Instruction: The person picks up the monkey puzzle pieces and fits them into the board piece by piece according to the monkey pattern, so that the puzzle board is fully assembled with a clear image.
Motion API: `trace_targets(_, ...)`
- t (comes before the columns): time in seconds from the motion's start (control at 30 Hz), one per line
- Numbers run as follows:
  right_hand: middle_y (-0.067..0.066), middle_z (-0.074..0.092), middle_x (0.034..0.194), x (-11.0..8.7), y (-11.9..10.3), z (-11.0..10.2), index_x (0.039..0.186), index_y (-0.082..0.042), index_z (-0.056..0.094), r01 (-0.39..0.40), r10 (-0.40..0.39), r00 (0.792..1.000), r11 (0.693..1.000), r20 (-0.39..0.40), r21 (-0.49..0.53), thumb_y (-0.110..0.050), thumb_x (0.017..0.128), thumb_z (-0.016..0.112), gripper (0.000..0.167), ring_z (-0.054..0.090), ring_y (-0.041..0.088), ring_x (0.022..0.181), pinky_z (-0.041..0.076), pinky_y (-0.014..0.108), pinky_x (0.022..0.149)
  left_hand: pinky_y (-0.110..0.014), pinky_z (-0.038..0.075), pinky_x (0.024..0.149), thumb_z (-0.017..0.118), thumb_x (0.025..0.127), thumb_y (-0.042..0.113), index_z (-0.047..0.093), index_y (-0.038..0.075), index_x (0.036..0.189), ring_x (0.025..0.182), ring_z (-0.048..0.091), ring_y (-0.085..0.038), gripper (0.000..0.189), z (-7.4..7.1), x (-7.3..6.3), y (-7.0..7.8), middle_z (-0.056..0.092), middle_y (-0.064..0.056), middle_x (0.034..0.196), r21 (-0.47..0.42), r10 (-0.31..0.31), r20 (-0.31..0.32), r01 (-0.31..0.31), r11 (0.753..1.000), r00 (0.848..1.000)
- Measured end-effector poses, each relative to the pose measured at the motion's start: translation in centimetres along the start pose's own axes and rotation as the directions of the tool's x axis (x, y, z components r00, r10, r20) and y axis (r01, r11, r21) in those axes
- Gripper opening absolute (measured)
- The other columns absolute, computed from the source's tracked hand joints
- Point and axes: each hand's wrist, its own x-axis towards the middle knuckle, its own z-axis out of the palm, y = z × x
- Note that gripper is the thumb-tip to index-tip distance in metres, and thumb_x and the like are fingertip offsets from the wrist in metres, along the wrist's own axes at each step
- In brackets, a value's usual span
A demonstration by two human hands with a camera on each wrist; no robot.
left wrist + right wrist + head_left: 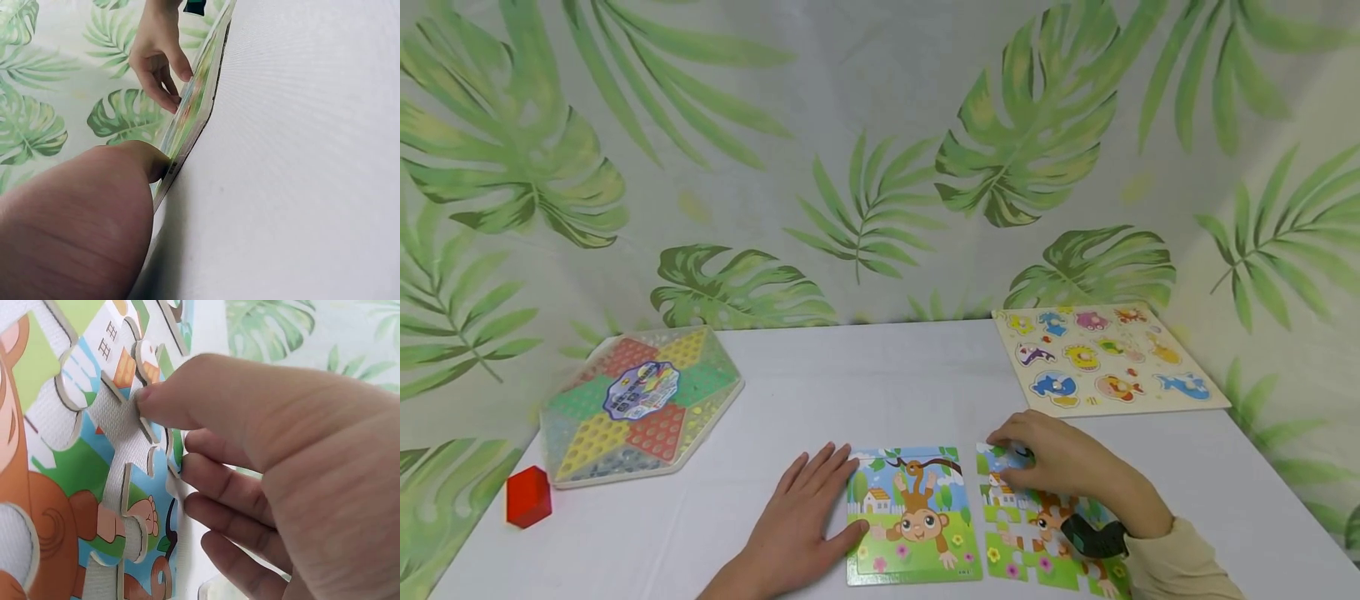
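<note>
A square monkey picture board (917, 517) lies flat on the table. My left hand (801, 521) rests at its left side, fingers straight, the thumb touching the board's edge; in the left wrist view that thumb (147, 159) covers a corner. To the right lie jigsaw pieces (1041, 567) of the same monkey picture, set loosely together with gaps showing white cloth. Over their upper left part, my right hand (1071, 462) pinches a jigsaw piece (159, 422) between thumb and fingers. The right fingers partly hide this piece.
A hexagonal Chinese checkers box (700, 379) lies at the left, with a red block (528, 497) in front of it. A wooden sea-animal peg puzzle (1108, 362) lies at the back right. Behind the white table (865, 375) hangs a leaf-print cloth (880, 167).
</note>
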Motion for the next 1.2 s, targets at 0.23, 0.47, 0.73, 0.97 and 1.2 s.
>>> trace_targets(0.23,-0.006,0.069,0.114,0.0,0.0,-0.1,0.120,-0.015,0.074,-0.002,0.002,1.000,1.000,-0.005,0.010,-0.036,0.090,0.080,0.037,0.057,0.007,0.091,0.051,0.027,0.072,-0.050,0.019,0.125,0.058,0.098,0.059,0.050,0.011,0.153,0.155,0.030,-0.025,0.073,0.1,-0.1,0.0,0.041,-0.004,0.164,0.009,0.013,-0.008,-0.013,1.000,1.000)
trace_targets(0.47,-0.006,0.067,0.115,0.0,-0.1,-0.1,0.121,-0.017,0.074,0.003,-0.003,1.000,1.000,-0.013,0.024,-0.042,0.092,0.077,0.039,0.056,0.004,0.089,0.051,0.026,0.070,-0.051,0.020,0.126,0.056,0.098,0.059,0.049,0.011,0.153,0.156,0.029,-0.025,0.073,-0.1,0.1,0.1,0.040,-0.005,0.165,-0.003,0.009,0.009,-0.009,1.000,1.000)
trace_targets(0.73,-0.006,0.067,0.115,0.0,-0.5,-0.5,0.121,-0.016,0.072,0.040,-0.036,0.998,0.997,-0.059,0.072,-0.037,0.092,0.078,0.037,0.064,0.008,0.092,0.057,0.031,0.076,-0.052,0.021,0.126,0.057,0.098,0.059,0.050,0.010,0.153,0.156,0.029,-0.025,0.074,-0.3,0.0,0.1,0.040,-0.005,0.165,-0.012,0.003,0.016,-0.003,1.000,1.000)
trace_targets(0.97,-0.005,0.068,0.112,0.2,-0.9,-0.7,0.120,-0.013,0.073,0.054,-0.050,0.995,0.997,-0.084,0.053,-0.029,0.091,0.080,0.034,0.066,0.012,0.094,0.058,0.034,0.078,-0.051,0.021,0.125,0.057,0.098,0.059,0.050,0.011,0.153,0.156,0.030,-0.025,0.073,-0.1,0.1,0.0,0.041,-0.004,0.164,0.011,0.014,0.001,-0.014,1.000,1.000)
trace_targets(1.2,-0.004,0.068,0.111,0.9,-1.4,-1.2,0.118,-0.013,0.074,0.074,-0.073,0.992,0.997,-0.101,0.007,-0.025,0.089,0.081,0.033,0.067,0.014,0.093,0.058,0.032,0.077,-0.050,0.022,0.125,0.057,0.098,0.059,0.050,0.011,0.152,0.155,0.030,-0.025,0.072,0.0,0.0,-0.1,0.041,-0.004,0.164,0.021,0.018,-0.007,-0.017,1.000,1.000)
